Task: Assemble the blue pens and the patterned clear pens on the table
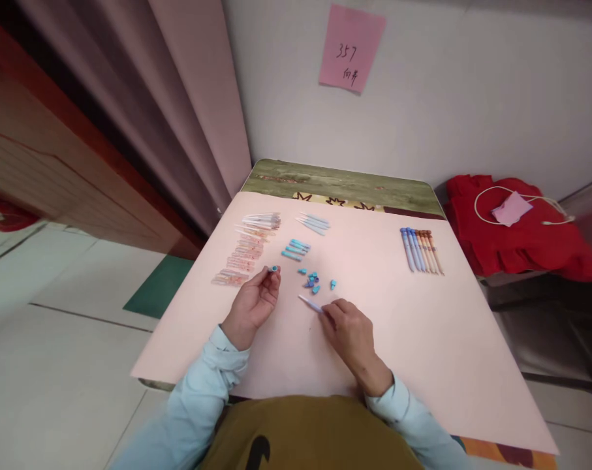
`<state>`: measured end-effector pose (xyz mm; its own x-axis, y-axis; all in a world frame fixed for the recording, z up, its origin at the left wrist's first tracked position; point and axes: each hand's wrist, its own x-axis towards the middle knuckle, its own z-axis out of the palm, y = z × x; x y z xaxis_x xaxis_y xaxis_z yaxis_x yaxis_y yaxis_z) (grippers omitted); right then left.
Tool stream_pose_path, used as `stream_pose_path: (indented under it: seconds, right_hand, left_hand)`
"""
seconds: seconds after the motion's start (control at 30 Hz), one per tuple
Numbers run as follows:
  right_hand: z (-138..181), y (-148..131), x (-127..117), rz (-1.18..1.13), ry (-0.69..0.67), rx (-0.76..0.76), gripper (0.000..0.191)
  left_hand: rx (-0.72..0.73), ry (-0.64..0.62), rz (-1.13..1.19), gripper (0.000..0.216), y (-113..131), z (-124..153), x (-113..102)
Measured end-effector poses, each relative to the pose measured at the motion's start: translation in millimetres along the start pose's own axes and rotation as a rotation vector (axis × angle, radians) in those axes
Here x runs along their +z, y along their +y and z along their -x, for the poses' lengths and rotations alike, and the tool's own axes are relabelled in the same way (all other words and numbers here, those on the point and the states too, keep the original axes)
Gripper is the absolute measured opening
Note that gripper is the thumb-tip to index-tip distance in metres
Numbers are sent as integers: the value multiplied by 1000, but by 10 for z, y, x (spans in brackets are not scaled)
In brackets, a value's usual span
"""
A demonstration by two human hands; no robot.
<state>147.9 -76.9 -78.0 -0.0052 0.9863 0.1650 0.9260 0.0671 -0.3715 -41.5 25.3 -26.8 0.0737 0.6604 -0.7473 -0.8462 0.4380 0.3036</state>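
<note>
My left hand (pixel 251 303) pinches a small pen part with a blue end (pixel 275 268) between thumb and fingertips. What the fingers cover of it is hidden. In my right hand (pixel 349 326) is a slim pale blue pen piece (pixel 309 303), its whitish tip pointing left, just above or on the white sheet. Small blue pen toppers (pixel 313 278) lie scattered between and beyond the hands, with a single blue topper (pixel 333 284) off to the right. Behind them sit several turquoise pen barrels (pixel 296 249) and several pale blue pointed pieces (pixel 313 223).
Clear and pinkish pen parts (pixel 247 251) line the sheet's left side. A row of blue and brown pens (pixel 421 250) lies at right. The white sheet (pixel 423 359) covers the table (pixel 344 179). A red cloth-covered stool (pixel 511 248) with a cord stands to the right.
</note>
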Motion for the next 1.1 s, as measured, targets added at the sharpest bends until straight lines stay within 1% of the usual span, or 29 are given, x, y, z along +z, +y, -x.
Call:
stream_pose_path:
  seconds: [0.1,0.2,0.27,0.33,0.4,0.5,0.57,0.67,0.77,0.87,1.0,1.1]
  right_hand:
    - [5,-38,-45,-40,68,-4,14]
    - [-11,-85,-237,-176,162,-6,13]
    - [-21,-126,-381,-241,223,-45,12]
    - [-28,-164,-489,-260,274,-91,12]
    - [-33,-184,-541,-249,310,-117,12]
    - [-35,-176,-539,-222,340,-123,13]
    - [-33,-158,-516,-211,342,-123,12]
    - [-29,-137,-498,-209,321,-123,12]
    - [-28,-129,-505,-185,325,-122,13]
    - [-35,-128,-507,-151,352,-118,15]
    - [-64,-120,-465,-176,366,-98,15]
    - [-91,-114,-429,-234,367,-67,11]
  left_hand:
    - [0,18,-14,14,-72,-59,-35]
    - [-21,-5,-41,14,-181,-84,-48]
    - [-42,-30,-64,14,-262,-85,-47]
    - [-59,-58,-84,14,-341,-82,-44]
    - [-75,-82,-101,13,-406,-79,-44]
    - [-78,-106,-117,11,-465,-73,-50]
    - [-50,-122,-126,10,-481,-60,-57]
    - [34,-171,-185,9,-491,-27,-73]
    - [136,-256,-298,7,-508,8,-100]
    - [193,-312,-376,13,-538,30,-127]
    - [202,-315,-392,19,-564,48,-120]
    - [217,-316,-392,20,-553,65,-88]
